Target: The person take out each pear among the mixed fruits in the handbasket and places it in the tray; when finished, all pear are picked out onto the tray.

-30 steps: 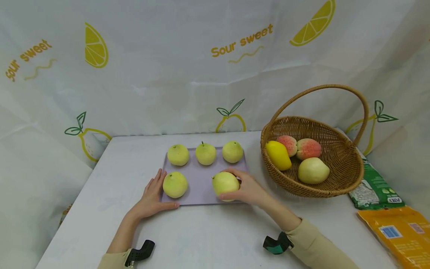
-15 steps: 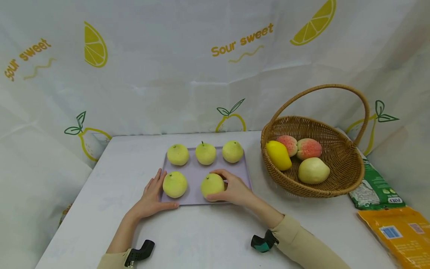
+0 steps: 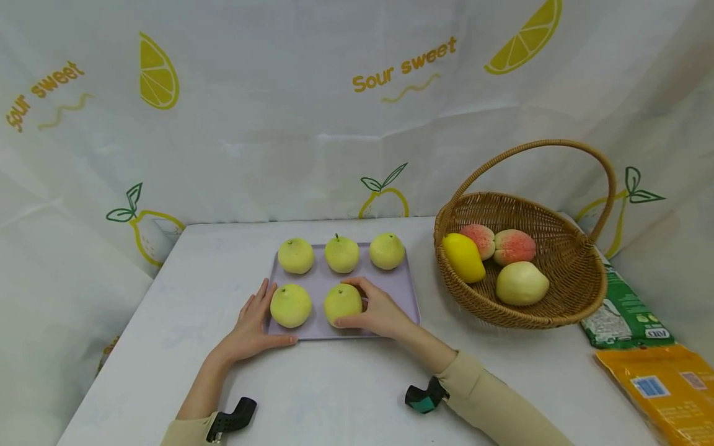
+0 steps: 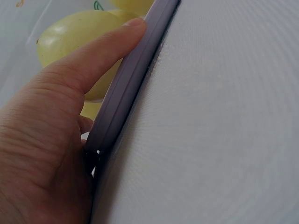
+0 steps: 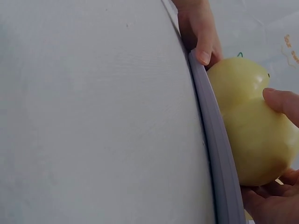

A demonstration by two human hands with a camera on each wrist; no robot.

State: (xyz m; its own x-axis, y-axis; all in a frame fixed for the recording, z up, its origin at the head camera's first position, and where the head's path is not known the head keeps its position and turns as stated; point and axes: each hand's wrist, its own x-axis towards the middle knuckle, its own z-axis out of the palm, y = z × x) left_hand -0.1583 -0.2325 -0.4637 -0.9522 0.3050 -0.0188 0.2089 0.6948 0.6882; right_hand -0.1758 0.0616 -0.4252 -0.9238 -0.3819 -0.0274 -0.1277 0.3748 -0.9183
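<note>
A lilac tray (image 3: 385,297) holds several round yellow-green pears. Along its back edge sit three pears, one of them the middle pear (image 3: 342,254); another pear (image 3: 290,306) lies at the front left. My right hand (image 3: 379,310) grips the front-middle pear (image 3: 342,303), thumb in front and fingers behind. In the right wrist view, that pear (image 5: 257,140) overlaps the front-left one. My left hand (image 3: 251,328) rests around the tray's front-left corner with straight fingers along the left side. Its thumb lies on the front rim, as the left wrist view shows.
A wicker basket (image 3: 563,303) with a tall handle stands to the right. In it lie a yellow mango (image 3: 464,257), two peaches and a pale yellow fruit (image 3: 521,284). Green (image 3: 630,313) and orange (image 3: 664,390) packages lie at the right edge. A printed cloth hangs behind.
My right hand has moved left across the tray with its pear, closer to the front-left pear. The pear has turned so its stem faces up. My left hand has stayed put.
</note>
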